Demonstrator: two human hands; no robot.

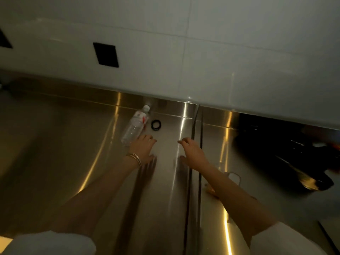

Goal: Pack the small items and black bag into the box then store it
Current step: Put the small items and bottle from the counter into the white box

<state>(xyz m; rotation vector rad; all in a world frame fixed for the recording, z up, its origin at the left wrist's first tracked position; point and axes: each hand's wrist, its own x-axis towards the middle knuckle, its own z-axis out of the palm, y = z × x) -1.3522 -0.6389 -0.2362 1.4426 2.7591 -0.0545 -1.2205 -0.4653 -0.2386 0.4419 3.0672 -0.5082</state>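
Steel covers the whole bench point(73, 144), which shines with yellow reflections and is made of two sections with a narrow seam point(195, 144) between them. Both arms of the person reach forward over the left section, close to the seam. The left hand point(144, 150) is spread with the fingers apart, low over the surface, and holds nothing; thin bracelets point(135, 158) sit on its wrist. The right hand point(191, 151) is also open and empty, with the fingers a little curled, just left of the seam. The two hands are apart from each other, with bare steel between them.

Just beyond the left hand lies a clear plastic bottle point(135, 126) on its side, with a white cap pointing to the wall; the fingertips of the left hand are very near its lower end, but contact cannot be told. A small black ring point(156, 124) lies flat beside the bottle, ahead of the gap between the hands and touched by neither.

The black bag point(287, 144) lies on the right section of the bench, well apart from the right hand and on the other side of the seam. It is dark and blurred, so its details are not clear. No box can be made out.
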